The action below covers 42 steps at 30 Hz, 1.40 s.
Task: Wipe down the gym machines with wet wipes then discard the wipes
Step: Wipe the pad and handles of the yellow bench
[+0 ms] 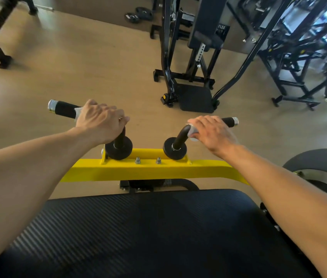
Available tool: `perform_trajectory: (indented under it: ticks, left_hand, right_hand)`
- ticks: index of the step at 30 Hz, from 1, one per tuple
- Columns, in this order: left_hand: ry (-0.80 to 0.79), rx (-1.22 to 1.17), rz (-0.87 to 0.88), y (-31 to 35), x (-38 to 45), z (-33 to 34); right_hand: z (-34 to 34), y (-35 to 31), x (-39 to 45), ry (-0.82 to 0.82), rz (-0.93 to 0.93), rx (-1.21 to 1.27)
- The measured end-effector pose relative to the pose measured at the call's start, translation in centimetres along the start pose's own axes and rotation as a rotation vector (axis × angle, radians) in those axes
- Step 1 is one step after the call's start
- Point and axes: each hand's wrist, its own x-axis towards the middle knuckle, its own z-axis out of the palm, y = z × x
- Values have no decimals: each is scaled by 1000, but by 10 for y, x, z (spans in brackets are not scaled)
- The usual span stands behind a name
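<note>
Pad: black seat pad [148, 227] under both forearms.
Left hand [100, 121]: curled over left grip [64, 109], wipe [77, 113] pinned beneath; bare grip runs outward, left of the knuckles.
Right hand [212, 130]: wrapped on right grip [229, 121], second wipe [192, 134] at thumb side (mostly hidden).
Next: probably slide each hand outward along its handle's long axis.

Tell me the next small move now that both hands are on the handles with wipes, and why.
Probably slide each hand outward along its grip toward the silver end cap. The left hand and right hand each hold a wet wipe near the inner bend, while the outer foam of the left handle and the right handle lies uncovered beyond them.
</note>
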Motion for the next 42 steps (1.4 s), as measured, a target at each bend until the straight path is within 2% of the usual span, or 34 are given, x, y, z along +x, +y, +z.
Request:
perform_trajectory:
  ticks: [3,8,10,13,15,18,20,23,26,28,30,33,35,37,39,42]
  left_hand:
    - [0,20,-8,0,-1,2]
    - [-18,28,-10,-2,0,1]
    - [-12,39,-7,-2,1,1]
    - [-26,47,-18,-3,3,2]
    - [-30,44,-27,-5,7,3]
    - [1,60,-30,-5,7,6]
    - [21,75,-31,-3,5,8]
    - [24,85,-35,-1,4,8]
    - [24,94,-40,1,4,7]
    - [22,92,-40,2,4,6]
    - [9,83,-40,3,4,5]
    - [-4,74,-31,1,4,3]
    - [-30,65,-19,1,3,2]
    - [-61,55,-12,0,3,1]
    - [-109,36,-19,-3,4,0]
    - [-141,16,-18,-3,6,-2]
  right_hand:
    - [-2,-29,19,-45,-118,-149]
    - [2,-75,32,-309,-221,-615]
    - [12,-76,32,-322,-247,-646]
    - [11,-55,27,-190,-281,-476]
    - [2,-28,20,-96,-163,-291]
    - [1,23,-2,-53,80,53]
    - [9,53,-22,-16,216,180]
    - [18,66,-33,51,401,201]
    - [17,39,-20,145,512,115]
    - [13,5,-6,198,415,98]
    - [13,-32,10,157,254,43]
    - [13,-80,31,-138,45,-359]
    - [15,-102,35,-405,47,-633]
    - [26,-114,35,-543,42,-750]
    - [38,-115,33,-549,-46,-815]
    - [44,-101,32,-446,-185,-849]
